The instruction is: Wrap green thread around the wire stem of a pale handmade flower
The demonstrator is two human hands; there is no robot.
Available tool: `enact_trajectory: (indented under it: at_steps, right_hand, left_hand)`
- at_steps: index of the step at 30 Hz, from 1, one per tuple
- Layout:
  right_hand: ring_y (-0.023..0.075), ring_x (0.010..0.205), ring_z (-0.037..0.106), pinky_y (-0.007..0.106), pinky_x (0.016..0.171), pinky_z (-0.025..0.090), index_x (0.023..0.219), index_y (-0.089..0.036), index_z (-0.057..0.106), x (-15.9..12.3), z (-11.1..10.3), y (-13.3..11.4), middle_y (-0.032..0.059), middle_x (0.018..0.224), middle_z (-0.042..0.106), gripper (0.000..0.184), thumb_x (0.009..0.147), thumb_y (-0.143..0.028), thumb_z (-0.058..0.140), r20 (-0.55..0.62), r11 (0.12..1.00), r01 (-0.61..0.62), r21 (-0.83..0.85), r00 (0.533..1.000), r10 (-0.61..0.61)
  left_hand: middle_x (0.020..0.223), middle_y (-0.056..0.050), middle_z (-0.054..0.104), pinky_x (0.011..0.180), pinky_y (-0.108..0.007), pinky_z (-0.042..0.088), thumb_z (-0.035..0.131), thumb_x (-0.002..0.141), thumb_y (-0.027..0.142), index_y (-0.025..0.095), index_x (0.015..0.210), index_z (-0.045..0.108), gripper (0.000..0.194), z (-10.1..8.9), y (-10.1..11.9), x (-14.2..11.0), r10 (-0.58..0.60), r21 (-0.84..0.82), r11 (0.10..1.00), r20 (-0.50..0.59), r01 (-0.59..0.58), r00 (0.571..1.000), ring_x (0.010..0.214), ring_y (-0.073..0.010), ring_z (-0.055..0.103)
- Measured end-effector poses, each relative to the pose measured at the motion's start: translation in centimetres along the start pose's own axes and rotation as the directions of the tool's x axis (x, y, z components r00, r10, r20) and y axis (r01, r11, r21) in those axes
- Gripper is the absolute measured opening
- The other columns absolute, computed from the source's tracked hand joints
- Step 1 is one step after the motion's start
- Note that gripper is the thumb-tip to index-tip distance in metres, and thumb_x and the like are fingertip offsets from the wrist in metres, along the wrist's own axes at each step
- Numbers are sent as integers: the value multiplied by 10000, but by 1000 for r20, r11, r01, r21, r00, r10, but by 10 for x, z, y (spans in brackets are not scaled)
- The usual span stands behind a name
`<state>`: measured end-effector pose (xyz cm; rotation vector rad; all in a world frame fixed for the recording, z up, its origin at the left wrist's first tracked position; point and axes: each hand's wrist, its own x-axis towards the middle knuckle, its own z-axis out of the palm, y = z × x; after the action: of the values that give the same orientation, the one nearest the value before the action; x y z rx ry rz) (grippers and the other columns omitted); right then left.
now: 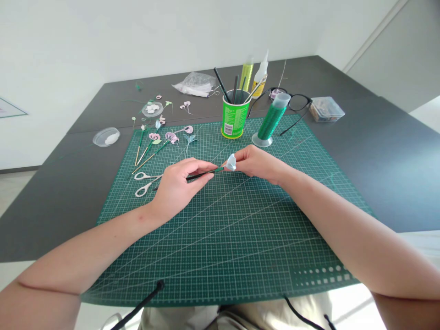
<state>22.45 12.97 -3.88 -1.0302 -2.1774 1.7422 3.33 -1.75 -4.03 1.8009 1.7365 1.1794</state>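
My left hand (182, 183) pinches a thin dark stick (199, 176) whose tip is wrapped in green thread. A pale blue flower (231, 162) sits at the tip, between my two hands. Just behind the flower is my right hand (252, 160), its thumb and fingers closed. What those fingers hold is hidden. White-handled scissors (146, 176) lie partly under my left hand. A tall spool of green thread (274, 118) stands on the cutting mat (233, 238) beyond my right hand.
Finished flowers on sticks (151, 146) lie at the mat's left. A green can (234, 117) holds several sticks. Behind it stand a glue bottle (260, 78) and a yellow spool (246, 75). Eyeglasses (299, 101), a clear box (326, 109), a plastic bag (195, 85) and small dishes (106, 137) surround the mat.
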Motion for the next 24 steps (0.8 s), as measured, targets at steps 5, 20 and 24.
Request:
enact_trajectory:
  at_steps: [5, 20, 24]
  right_hand:
    - [164, 820, 677, 332, 805, 509, 940, -255, 904, -2, -2, 0, 31, 939, 839, 197, 824, -404, 849, 192, 994, 113, -2, 975, -111]
    - [131, 743, 698, 256, 634, 477, 1006, -200, 895, -12, -2, -9, 51, 924, 854, 210, 884, -355, 822, 499, 966, 251, 60, 831, -246]
    - [127, 717, 687, 255, 628, 490, 957, -214, 896, -15, -4, -12, 47, 876, 848, 150, 857, -316, 851, 487, 951, 253, 177, 817, -308]
  left_hand:
    - [1028, -44, 831, 778, -308, 641, 758, 926, 335, 223, 1081, 844, 210, -3, -4, 5, -104, -36, 994, -40, 103, 994, 890, -191, 749]
    - [933, -25, 812, 730, -313, 554, 718, 974, 278, 217, 1051, 832, 150, -4, -18, 10, 14, 218, 975, 96, -35, 995, 792, -177, 726]
    - [905, -6, 809, 695, -299, 525, 716, 985, 287, 213, 984, 799, 111, -4, -13, 7, 3, 228, 973, 160, -39, 987, 789, -177, 736]
